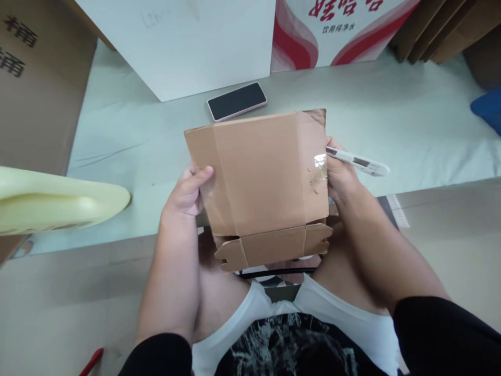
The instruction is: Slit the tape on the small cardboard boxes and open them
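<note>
I hold a small brown cardboard box (266, 177) in front of my lap, its flat side up and a folded flap at its near edge. My left hand (187, 194) grips its left side, thumb on top. My right hand (340, 175) grips the right side by a patch of clear tape and also holds a white utility knife (362, 162) that sticks out to the right.
A phone with a pink case (237, 101) lies face up on the pale green surface (391, 125) beyond the box. A white box (183, 42), a red-and-white carton (336, 26) and a big brown carton (39, 78) stand behind. A cream plastic object (58, 206) is at the left.
</note>
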Tool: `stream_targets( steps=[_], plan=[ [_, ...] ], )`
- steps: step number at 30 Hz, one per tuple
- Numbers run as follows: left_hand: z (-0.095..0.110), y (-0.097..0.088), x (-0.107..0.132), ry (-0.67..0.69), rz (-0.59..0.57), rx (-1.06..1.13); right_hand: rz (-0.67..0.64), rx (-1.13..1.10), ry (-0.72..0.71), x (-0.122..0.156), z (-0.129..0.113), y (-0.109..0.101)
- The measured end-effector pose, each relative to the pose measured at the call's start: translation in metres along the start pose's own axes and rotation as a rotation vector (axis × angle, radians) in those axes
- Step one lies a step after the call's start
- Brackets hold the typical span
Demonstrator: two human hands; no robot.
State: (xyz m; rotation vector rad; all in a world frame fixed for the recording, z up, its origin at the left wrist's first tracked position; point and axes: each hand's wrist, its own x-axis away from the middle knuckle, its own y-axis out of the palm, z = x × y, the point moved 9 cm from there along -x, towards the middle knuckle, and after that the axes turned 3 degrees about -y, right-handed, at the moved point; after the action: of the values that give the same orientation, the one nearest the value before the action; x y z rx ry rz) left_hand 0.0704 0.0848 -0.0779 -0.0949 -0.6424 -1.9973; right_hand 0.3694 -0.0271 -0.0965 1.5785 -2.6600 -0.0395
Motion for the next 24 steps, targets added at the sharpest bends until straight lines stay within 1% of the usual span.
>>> stream_targets(
  steps=[2,4,6,7,9,10,12,13,15,16,18,20,21,23,24],
  plan=[
    [0.003,-0.004,-0.002,0.033,0.004,-0.024,0.059,-0.166,0.055,-0.001,0.001,-0.005],
    [0.014,-0.014,-0.003,0.149,0.06,0.005,0.121,-0.256,0.057,-0.005,0.0,-0.016],
    [0.027,-0.027,-0.004,0.27,0.148,0.043,0.189,-0.255,0.017,-0.009,-0.003,-0.031],
    [0.031,-0.034,-0.004,0.306,0.194,0.062,0.21,-0.236,-0.006,-0.011,-0.005,-0.036],
    [0.032,-0.044,-0.007,0.322,0.266,0.099,0.201,-0.203,-0.023,-0.012,-0.005,-0.038],
    [0.031,-0.047,-0.008,0.319,0.289,0.12,0.171,-0.201,-0.007,-0.011,-0.004,-0.033],
    [0.028,-0.049,-0.011,0.307,0.302,0.159,0.091,-0.225,0.056,-0.006,0.001,-0.016],
    [0.026,-0.047,-0.013,0.293,0.296,0.169,0.053,-0.243,0.085,-0.002,0.002,-0.005],
    [0.019,-0.042,-0.016,0.251,0.282,0.17,-0.001,-0.27,0.098,0.007,0.002,0.014],
    [0.016,-0.039,-0.016,0.235,0.281,0.166,-0.008,-0.276,0.089,0.012,0.001,0.021],
    [0.013,-0.035,-0.015,0.236,0.291,0.16,0.028,-0.269,0.054,0.02,-0.002,0.025],
    [0.013,-0.031,-0.012,0.254,0.298,0.141,0.112,-0.23,0.033,0.03,-0.006,0.016],
    [0.011,-0.028,-0.011,0.24,0.301,0.111,0.166,-0.196,0.022,0.035,-0.009,0.006],
    [0.003,-0.023,-0.01,0.13,0.285,-0.001,0.297,-0.11,-0.03,0.047,-0.027,-0.026],
    [-0.002,-0.019,-0.01,0.06,0.264,-0.069,0.367,-0.071,-0.078,0.053,-0.042,-0.047]
  ],
)
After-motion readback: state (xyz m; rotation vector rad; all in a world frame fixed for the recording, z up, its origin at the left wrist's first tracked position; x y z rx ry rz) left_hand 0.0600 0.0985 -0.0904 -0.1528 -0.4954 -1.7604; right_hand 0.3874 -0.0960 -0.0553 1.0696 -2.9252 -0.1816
